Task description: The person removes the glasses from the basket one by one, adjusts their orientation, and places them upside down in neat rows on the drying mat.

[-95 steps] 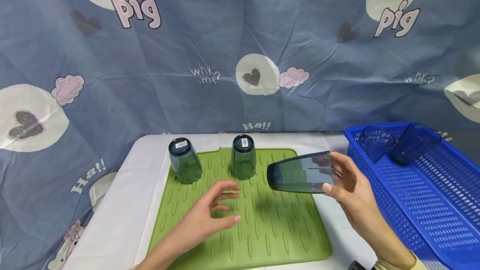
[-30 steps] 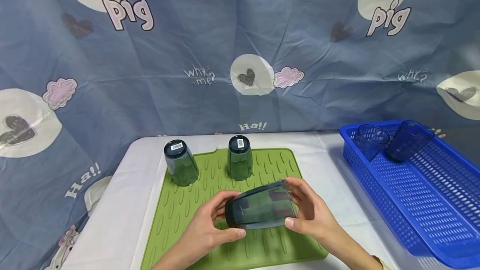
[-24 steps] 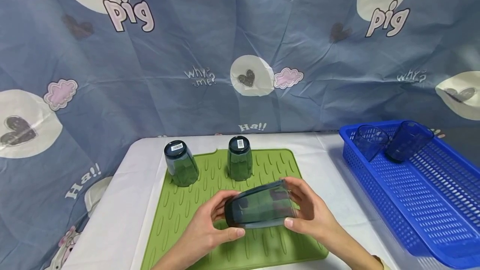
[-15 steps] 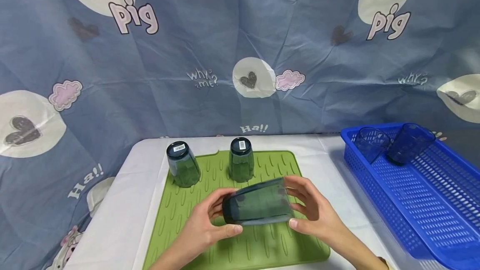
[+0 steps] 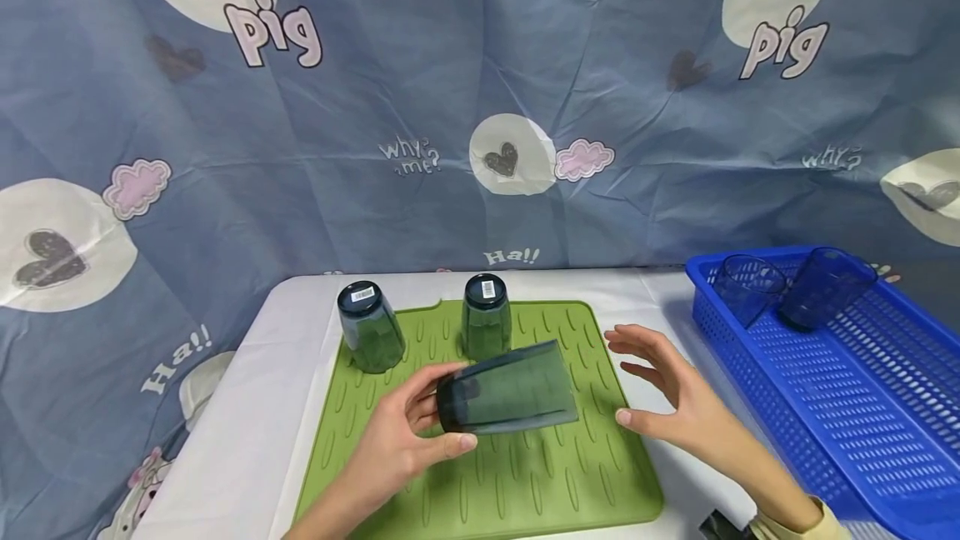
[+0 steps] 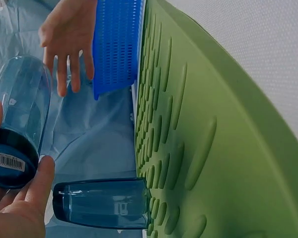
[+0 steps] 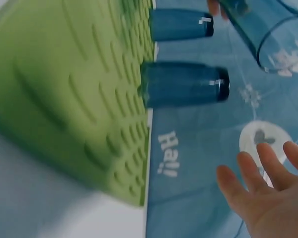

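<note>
Gripping the base end of a dark glass [image 5: 508, 390], the left hand [image 5: 393, 444] holds it on its side above the green mat's [image 5: 525, 482] middle. Right hand [image 5: 675, 402] hovers just right of it, fingers spread, touching nothing.

Backdrop cloth [image 5: 420, 65] print: "pig" in pink twice, "why? me?" in white, "Ha!!" in white, several spots. Barcode stickers on bases of two upturned cups [image 5: 371, 337] on mat, also on base of held cup [image 6: 10, 161]; digits too small to read
</note>
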Demonstrator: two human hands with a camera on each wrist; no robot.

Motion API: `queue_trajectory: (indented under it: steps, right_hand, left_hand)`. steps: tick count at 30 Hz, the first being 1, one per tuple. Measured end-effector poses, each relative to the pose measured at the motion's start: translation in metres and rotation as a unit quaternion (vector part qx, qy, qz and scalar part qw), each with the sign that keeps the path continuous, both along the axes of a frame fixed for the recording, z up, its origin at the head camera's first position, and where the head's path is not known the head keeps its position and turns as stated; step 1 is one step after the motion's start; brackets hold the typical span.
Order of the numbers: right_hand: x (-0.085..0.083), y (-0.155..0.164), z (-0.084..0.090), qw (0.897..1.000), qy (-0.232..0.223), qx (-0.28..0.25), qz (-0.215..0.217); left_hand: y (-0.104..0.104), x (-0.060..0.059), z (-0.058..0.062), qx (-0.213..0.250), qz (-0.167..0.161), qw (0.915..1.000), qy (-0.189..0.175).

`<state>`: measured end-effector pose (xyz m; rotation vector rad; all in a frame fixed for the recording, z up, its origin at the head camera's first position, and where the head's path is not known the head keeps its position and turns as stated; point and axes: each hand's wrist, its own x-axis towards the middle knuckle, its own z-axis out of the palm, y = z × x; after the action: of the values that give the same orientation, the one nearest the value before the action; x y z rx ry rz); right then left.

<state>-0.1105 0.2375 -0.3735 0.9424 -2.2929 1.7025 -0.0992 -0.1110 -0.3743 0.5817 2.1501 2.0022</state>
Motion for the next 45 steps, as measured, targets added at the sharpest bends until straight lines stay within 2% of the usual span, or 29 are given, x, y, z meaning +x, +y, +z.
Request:
queue_trajectory:
  steps: [6, 14, 18, 24, 31, 35, 41, 45]
  right_hand:
    - [-0.008, 0.014, -0.006, 0.999, -0.008, 0.014, -0.039]
    - [-0.018, 0.028, -0.017, 0.996, 0.009, 0.025, -0.090]
    - [-0.020, 0.032, -0.021, 0.991, 0.002, 0.029, -0.134]
    - [-0.024, 0.036, -0.029, 0.981, -0.012, 0.036, -0.193]
    - [-0.028, 0.042, -0.036, 0.981, -0.014, 0.028, -0.189]
    - [-0.030, 0.045, -0.039, 0.982, -0.017, 0.025, -0.187]
    - [-0.032, 0.048, -0.040, 0.981, -0.018, 0.030, -0.193]
    - [-0.032, 0.049, -0.040, 0.980, -0.022, 0.033, -0.194]
  left_hand:
    - [-0.002, -0.002, 0.000, 0.021, 0.006, 0.9997, -0.013]
    - [-0.005, -0.003, 0.000, 0.052, 0.018, 0.9983, -0.017]
    - [-0.006, -0.004, 0.001, 0.048, 0.032, 0.9982, -0.019]
    - [-0.008, -0.008, 0.000, 0.045, 0.051, 0.9977, -0.002]
    - [-0.011, -0.013, 0.000, 0.024, 0.070, 0.9971, 0.019]
    - [-0.013, -0.013, 0.001, 0.021, 0.074, 0.9970, 0.007]
    - [-0.015, -0.013, 0.002, 0.044, 0.068, 0.9964, -0.024]
    - [-0.014, -0.015, 0.001, 0.051, 0.058, 0.9968, -0.022]
